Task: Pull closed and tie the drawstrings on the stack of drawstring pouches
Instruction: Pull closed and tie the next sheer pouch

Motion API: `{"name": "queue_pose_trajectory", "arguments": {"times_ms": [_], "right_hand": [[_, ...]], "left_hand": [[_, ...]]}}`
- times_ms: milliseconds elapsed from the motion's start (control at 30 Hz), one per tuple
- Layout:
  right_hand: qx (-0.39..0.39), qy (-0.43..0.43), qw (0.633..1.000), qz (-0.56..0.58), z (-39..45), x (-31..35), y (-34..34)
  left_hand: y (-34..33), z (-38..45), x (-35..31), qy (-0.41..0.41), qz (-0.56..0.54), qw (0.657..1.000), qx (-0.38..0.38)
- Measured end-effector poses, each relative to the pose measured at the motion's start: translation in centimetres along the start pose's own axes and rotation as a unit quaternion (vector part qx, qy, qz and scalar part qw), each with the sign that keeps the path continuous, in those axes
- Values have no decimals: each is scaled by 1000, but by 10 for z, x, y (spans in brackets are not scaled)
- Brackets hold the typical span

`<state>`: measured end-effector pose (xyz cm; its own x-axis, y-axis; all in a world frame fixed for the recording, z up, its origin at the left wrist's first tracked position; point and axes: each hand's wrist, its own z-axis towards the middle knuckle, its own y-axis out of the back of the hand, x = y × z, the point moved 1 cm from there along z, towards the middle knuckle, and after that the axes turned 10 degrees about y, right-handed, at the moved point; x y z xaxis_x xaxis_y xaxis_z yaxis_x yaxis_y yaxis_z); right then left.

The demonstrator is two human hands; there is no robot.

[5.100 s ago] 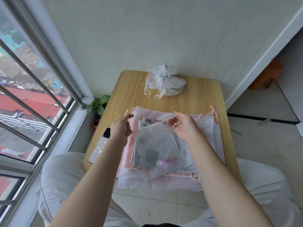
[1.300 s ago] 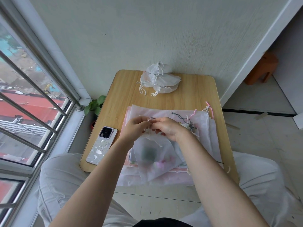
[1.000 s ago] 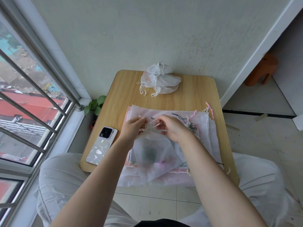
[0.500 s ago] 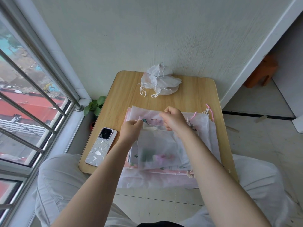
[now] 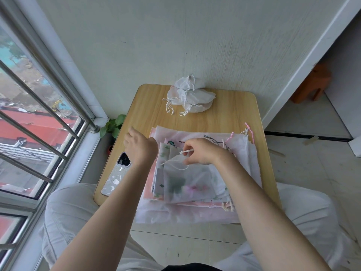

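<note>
Looking down from the head camera, a small light wooden table with rounded corners stands against a pale wall, and a flat stack of translucent white and pink drawstring pouches covers its near half, overhanging the near edge. On top of the stack lies a translucent white pouch with blurred green and pink shapes showing through. The right hand rests at the mouth of this pouch, its thumb and forefinger pinching a thin white drawstring, the other fingers curled beneath. A loop of the same cord lies slack across the pouch's top edge. The left hand hovers just beside the stack's left edge with its back to the camera; its fingers are curled under, and whether they hold any cord cannot be told. At the far edge of the table sits a small heap of white pouches already tied shut. A phone in a white patterned case lies on the table's left side, near the window.
</note>
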<state>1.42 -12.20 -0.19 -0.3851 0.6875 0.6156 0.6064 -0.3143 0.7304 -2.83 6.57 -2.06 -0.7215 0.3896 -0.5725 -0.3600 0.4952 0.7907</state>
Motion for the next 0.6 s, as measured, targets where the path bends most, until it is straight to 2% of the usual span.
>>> {"name": "queue_pose_trajectory", "arguments": {"times_ms": [67, 100, 167, 200, 233, 333, 467, 600], "right_hand": [[-25, 5, 1000, 2, 2, -2, -2], [-38, 6, 999, 0, 4, -2, -3], [-58, 7, 998, -5, 7, -2, -4], [-65, 8, 998, -5, 8, -3, -5], [-71, 8, 997, -3, 8, -3, -5], [-84, 2, 996, 26, 9, -4, -8], [-123, -9, 990, 76, 5, -7, -8], [-134, 0, 987, 90, -2, -7, -3]], "left_hand": [[1, -2, -1, -93, -3, 996, -1], [0, -4, -3, -163, -16, 985, 47], [-6, -14, -5, -260, -10, 945, 199], [-9, -21, -4, -294, 22, 924, 244], [-14, -27, -2, -323, 60, 910, 252], [-31, -39, 4, -367, 154, 900, 177], [-43, -44, 4, -373, 202, 902, 76], [-42, -40, 1, -375, 151, 911, 78]]}}
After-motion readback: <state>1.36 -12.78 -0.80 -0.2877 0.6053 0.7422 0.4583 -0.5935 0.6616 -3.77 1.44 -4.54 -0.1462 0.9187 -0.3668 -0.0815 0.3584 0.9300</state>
